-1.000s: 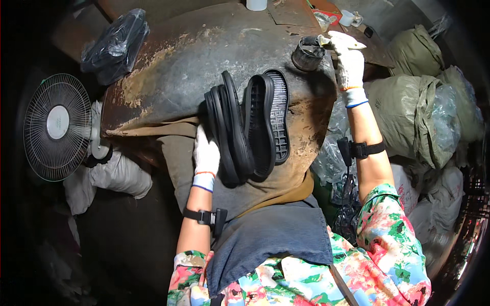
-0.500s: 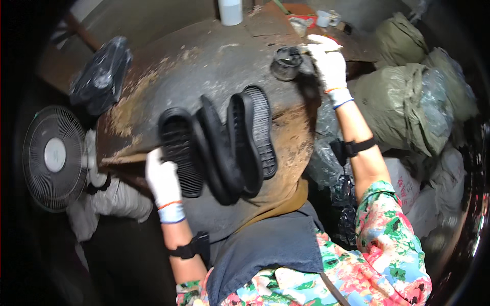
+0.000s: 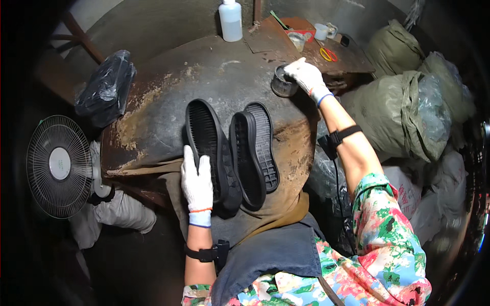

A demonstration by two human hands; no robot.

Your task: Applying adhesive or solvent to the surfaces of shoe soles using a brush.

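Note:
Several black shoe soles (image 3: 248, 163) lie side by side on the cloth-draped near edge of the worktable. My left hand (image 3: 197, 181), in a white knit glove, grips the left rim of the leftmost sole (image 3: 203, 125), thumb inside it and fingers along the outer side. That sole overlaps the one beside it. At the far right of the table, my gloved right hand (image 3: 306, 76) is over a small dark pot (image 3: 284, 84). Its fingers are bent together at the pot's mouth; whatever they hold is hidden.
A white bottle (image 3: 231, 23) stands at the back of the worktable (image 3: 168, 107). Yellow-and-red scissors (image 3: 328, 54) and cups (image 3: 321, 31) lie at the back right. A black plastic-wrapped bundle (image 3: 104, 86) and a fan (image 3: 58, 166) are left; stuffed sacks (image 3: 383, 117) crowd the right.
My left hand has moved right, and the leftmost sole now lies against its neighbour. My right hand has come down and left, from above the pot to its mouth.

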